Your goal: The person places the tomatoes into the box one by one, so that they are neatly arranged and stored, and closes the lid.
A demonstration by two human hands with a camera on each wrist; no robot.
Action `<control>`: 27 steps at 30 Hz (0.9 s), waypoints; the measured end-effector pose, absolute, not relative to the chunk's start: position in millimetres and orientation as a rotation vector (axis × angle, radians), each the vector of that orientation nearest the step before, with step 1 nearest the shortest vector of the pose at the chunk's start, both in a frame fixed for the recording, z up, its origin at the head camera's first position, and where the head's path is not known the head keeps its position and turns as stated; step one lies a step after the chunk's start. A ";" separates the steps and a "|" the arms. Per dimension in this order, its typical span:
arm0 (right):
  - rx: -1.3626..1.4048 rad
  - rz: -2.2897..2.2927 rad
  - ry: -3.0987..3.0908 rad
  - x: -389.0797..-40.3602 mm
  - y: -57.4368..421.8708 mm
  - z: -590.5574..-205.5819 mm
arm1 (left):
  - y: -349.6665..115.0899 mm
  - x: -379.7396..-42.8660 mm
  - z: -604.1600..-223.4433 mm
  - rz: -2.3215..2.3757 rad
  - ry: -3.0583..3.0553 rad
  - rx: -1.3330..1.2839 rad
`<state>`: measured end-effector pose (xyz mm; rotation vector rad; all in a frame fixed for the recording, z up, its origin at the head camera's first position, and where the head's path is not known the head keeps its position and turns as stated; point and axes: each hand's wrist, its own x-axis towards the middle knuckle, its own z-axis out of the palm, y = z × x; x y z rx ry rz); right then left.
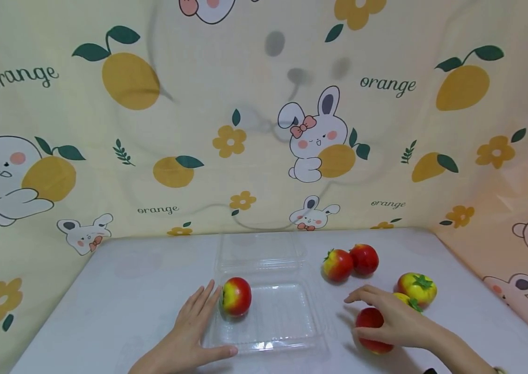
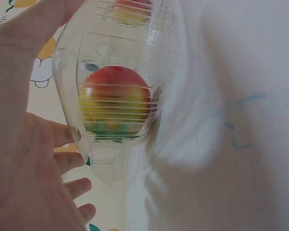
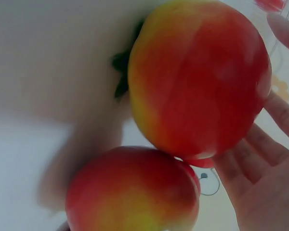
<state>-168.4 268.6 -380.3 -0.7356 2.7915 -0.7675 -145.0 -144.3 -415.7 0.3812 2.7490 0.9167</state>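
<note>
A clear plastic clamshell box lies with its lid folded back. Inside, by the left wall, sits a red-and-yellow fruit that looks like a tomato; the left wrist view shows the same fruit through the ridged plastic. My left hand rests at the box's left front corner, fingers straight and thumb along the front edge. To the right of the box, my right hand arches over another red fruit. In the right wrist view, fingers stretch behind a green-leafed fruit, with the thumb apart from it.
Two red fruits touch each other behind my right hand. A yellow-red fruit with green leaves sits farther right, next to a partly hidden yellow one. The white table meets a printed cloth backdrop.
</note>
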 end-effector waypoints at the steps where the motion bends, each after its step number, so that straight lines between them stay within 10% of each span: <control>1: -0.744 -0.746 2.784 -168.2 269.7 -380.2 | -144.4 -144.8 -415.4 0.916 2.748 0.377; 27: -0.677 -0.504 2.638 -166.6 282.2 -381.8 | -145.1 -144.3 -417.4 0.909 2.755 0.378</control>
